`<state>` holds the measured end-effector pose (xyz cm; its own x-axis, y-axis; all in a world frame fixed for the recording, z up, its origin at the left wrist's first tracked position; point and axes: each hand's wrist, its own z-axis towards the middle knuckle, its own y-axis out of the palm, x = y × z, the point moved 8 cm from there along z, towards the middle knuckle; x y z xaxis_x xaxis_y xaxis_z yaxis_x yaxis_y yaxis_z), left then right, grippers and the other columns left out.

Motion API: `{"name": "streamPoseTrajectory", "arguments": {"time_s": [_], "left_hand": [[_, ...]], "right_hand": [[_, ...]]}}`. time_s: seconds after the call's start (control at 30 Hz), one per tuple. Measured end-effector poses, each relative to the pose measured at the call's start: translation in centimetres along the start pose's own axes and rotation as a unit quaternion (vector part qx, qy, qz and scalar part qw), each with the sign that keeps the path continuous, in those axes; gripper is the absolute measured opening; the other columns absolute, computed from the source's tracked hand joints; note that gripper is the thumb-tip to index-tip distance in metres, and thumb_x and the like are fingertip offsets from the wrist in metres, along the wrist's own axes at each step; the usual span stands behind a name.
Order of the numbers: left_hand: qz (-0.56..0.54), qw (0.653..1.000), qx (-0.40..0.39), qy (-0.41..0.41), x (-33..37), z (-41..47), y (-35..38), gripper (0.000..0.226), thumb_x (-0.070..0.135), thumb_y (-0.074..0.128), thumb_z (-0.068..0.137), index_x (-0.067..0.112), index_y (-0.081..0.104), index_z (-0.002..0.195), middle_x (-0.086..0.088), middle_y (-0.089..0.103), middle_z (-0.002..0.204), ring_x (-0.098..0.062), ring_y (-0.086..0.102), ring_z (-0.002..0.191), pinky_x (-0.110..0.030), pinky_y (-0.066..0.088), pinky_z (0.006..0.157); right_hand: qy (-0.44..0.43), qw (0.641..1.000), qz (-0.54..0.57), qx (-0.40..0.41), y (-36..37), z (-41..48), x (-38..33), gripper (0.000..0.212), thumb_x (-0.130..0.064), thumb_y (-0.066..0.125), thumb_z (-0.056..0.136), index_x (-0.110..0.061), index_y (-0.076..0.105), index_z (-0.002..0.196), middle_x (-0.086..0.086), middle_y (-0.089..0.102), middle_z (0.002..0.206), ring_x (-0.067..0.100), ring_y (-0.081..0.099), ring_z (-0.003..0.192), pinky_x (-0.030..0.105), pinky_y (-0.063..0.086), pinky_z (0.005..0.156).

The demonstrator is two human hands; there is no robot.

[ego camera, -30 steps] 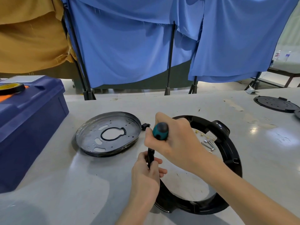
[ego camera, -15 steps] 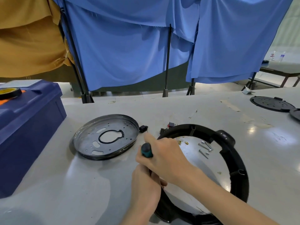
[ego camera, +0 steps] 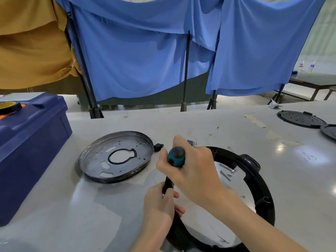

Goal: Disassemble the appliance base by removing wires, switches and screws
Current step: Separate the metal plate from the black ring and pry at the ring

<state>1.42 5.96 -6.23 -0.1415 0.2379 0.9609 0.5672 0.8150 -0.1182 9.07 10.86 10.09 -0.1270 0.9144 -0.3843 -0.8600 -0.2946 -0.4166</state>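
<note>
A black plastic base ring point(ego camera: 261, 195) lies on the grey table at lower right. My left hand point(ego camera: 158, 208) grips its left rim. My right hand point(ego camera: 192, 170) is wrapped around a screwdriver point(ego camera: 176, 157) with a teal and grey handle, held upright over that rim; its tip is hidden behind my hands. Loose screws point(ego camera: 226, 171) lie on the table inside the ring. A round metal plate point(ego camera: 116, 156) with a keyhole cutout rests to the left. A small black switch point(ego camera: 157, 147) sits beside the plate, and another small part point(ego camera: 191, 142) lies behind my right hand.
A dark blue toolbox point(ego camera: 31, 142) stands at the left with a tape roll point(ego camera: 9, 106) on top. Two black round covers point(ego camera: 300, 119) lie at the far right. Blue and tan cloths hang on stands behind the table.
The screwdriver handle dipped low toward the ring's rim half a second ago and now stands higher again. The view has tilted up slightly. My left hand stays on the rim.
</note>
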Motion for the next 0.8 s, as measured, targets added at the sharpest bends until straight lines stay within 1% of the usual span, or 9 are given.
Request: {"name": "streamPoseTrajectory", "arguments": {"time_s": [0.07, 0.13, 0.23, 0.3, 0.43, 0.5, 0.6, 0.73, 0.8], "left_hand": [[-0.016, 1.0, -0.012, -0.016, -0.3, 0.2, 0.0, 0.022, 0.004, 0.045, 0.093, -0.002, 0.059, 0.077, -0.017, 0.061, 0.048, -0.026, 0.058, 0.042, -0.031, 0.049, 0.049], [-0.028, 0.999, -0.01, -0.015, -0.3, 0.5, -0.1, 0.02, 0.0, 0.043, 0.09, -0.004, 0.059, 0.079, -0.022, 0.06, 0.049, -0.026, 0.056, 0.04, -0.03, 0.048, 0.048], [-0.033, 0.999, -0.012, -0.02, -0.4, 0.4, -0.8, 0.023, 0.001, 0.042, 0.091, -0.006, 0.062, 0.083, -0.024, 0.061, 0.052, -0.025, 0.054, 0.039, -0.029, 0.047, 0.046], [-0.05, 0.998, -0.011, -0.029, -0.5, 0.7, -1.4, 0.023, 0.002, 0.042, 0.093, -0.006, 0.063, 0.086, -0.025, 0.063, 0.057, -0.027, 0.056, 0.043, -0.029, 0.047, 0.045], [-0.055, 0.998, -0.013, -0.042, -0.3, 1.4, -3.1, 0.02, -0.001, 0.043, 0.092, -0.01, 0.061, 0.09, -0.028, 0.065, 0.067, -0.028, 0.057, 0.045, -0.029, 0.047, 0.042], [-0.064, 0.997, -0.022, -0.032, 0.4, 1.7, -4.3, 0.022, -0.007, 0.042, 0.089, -0.003, 0.061, 0.099, -0.03, 0.066, 0.082, -0.032, 0.059, 0.046, -0.029, 0.048, 0.04], [-0.036, 0.996, -0.07, -0.033, 0.5, 2.0, -5.6, 0.037, -0.01, 0.043, 0.087, 0.01, 0.061, 0.111, -0.029, 0.068, 0.085, -0.041, 0.062, 0.053, -0.032, 0.05, 0.044], [0.013, 0.994, -0.094, -0.046, 0.3, 2.0, -6.5, 0.042, -0.008, 0.045, 0.088, 0.009, 0.055, 0.124, -0.027, 0.069, 0.084, -0.042, 0.064, 0.058, -0.033, 0.051, 0.046], [0.015, 0.995, -0.093, -0.043, 0.5, 1.8, -6.5, 0.04, -0.007, 0.046, 0.089, 0.009, 0.056, 0.124, -0.028, 0.068, 0.084, -0.041, 0.064, 0.058, -0.033, 0.051, 0.046]], "right_hand": [[0.023, 1.0, 0.016, 0.003, -0.5, 0.3, 0.4, 0.036, -0.025, 0.06, 0.083, -0.013, 0.031, 0.066, 0.002, 0.022, 0.048, 0.019, 0.022, 0.044, 0.024, 0.023, 0.044], [0.058, 0.997, 0.048, 0.011, -1.1, 0.3, 1.1, 0.039, -0.026, 0.061, 0.082, -0.01, 0.032, 0.062, 0.005, 0.024, 0.048, 0.026, 0.026, 0.045, 0.026, 0.024, 0.046], [0.118, 0.981, 0.145, 0.053, -2.6, 0.4, 2.7, 0.046, -0.036, 0.058, 0.082, 0.001, 0.037, 0.063, 0.017, 0.039, 0.049, 0.035, 0.042, 0.046, 0.039, 0.034, 0.042], [0.162, 0.962, 0.195, 0.107, -4.0, 0.6, 4.5, 0.046, -0.037, 0.059, 0.082, 0.002, 0.04, 0.065, 0.019, 0.048, 0.051, 0.035, 0.05, 0.046, 0.042, 0.041, 0.042], [0.235, 0.916, 0.244, 0.215, -6.9, 0.4, 8.9, 0.04, -0.03, 0.062, 0.087, -0.001, 0.044, 0.068, 0.013, 0.049, 0.047, 0.017, 0.049, 0.036, 0.022, 0.038, 0.036], [0.27, 0.894, 0.263, 0.244, -7.9, 0.0, 11.3, 0.034, -0.029, 0.06, 0.089, -0.005, 0.049, 0.069, 0.007, 0.055, 0.047, 0.016, 0.05, 0.036, 0.019, 0.039, 0.037], [0.322, 0.868, 0.282, 0.251, -8.6, -0.9, 14.9, 0.022, -0.021, 0.059, 0.091, -0.006, 0.06, 0.076, 0.007, 0.064, 0.052, 0.021, 0.057, 0.041, 0.023, 0.047, 0.043], [0.412, 0.835, 0.284, 0.23, -8.4, -3.8, 19.2, 0.015, -0.006, 0.06, 0.088, 0.006, 0.069, 0.09, 0.012, 0.07, 0.063, 0.024, 0.068, 0.056, 0.026, 0.056, 0.055], [0.451, 0.827, 0.274, 0.194, -7.7, -5.6, 20.5, 0.015, -0.004, 0.06, 0.089, 0.006, 0.071, 0.091, 0.015, 0.071, 0.067, 0.025, 0.07, 0.06, 0.027, 0.058, 0.059]]}}
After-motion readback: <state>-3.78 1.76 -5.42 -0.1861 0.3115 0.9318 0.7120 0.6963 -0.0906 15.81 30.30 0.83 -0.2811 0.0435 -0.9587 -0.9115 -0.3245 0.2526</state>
